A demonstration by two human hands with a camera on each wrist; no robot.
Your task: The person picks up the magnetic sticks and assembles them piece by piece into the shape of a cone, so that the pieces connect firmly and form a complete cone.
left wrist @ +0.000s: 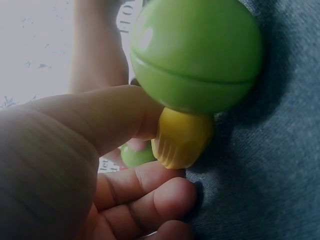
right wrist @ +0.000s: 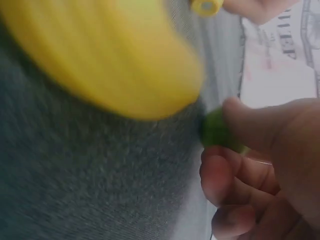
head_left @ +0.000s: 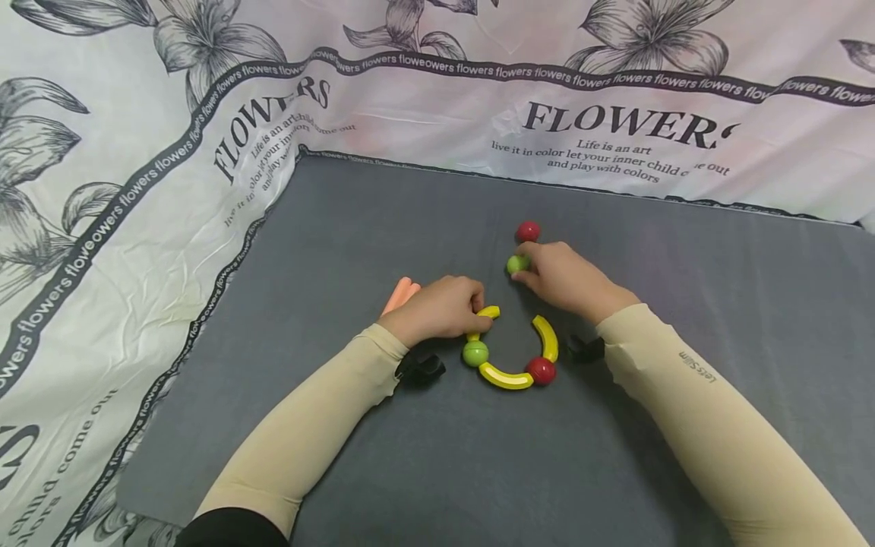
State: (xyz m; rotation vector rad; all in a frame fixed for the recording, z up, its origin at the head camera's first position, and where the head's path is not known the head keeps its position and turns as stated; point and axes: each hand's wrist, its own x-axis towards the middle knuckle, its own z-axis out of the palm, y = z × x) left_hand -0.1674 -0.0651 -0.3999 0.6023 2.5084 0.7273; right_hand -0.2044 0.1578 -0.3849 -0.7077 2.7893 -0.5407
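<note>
My left hand (head_left: 446, 308) pinches a curved yellow piece (head_left: 489, 311) between thumb and fingers, hiding its middle. That piece meets a green ball (head_left: 475, 353), which fills the top of the left wrist view. From there the chain curves on through a second yellow piece (head_left: 506, 377), a red ball (head_left: 541, 371) and a third yellow piece (head_left: 547, 338), leaving a gap at the far side. Beyond that gap, my right hand (head_left: 567, 277) holds another green ball (head_left: 517, 264) between thumb and fingertips. In the right wrist view this green ball (right wrist: 215, 131) is partly covered by the thumb.
Just past the right hand lies a loose red ball (head_left: 529, 231). Orange sticks (head_left: 399, 295) lie behind the left hand, partly covered by it. A dark grey cloth (head_left: 383, 456) covers the work surface, bordered at the back and left by white flower-printed fabric (head_left: 424, 106).
</note>
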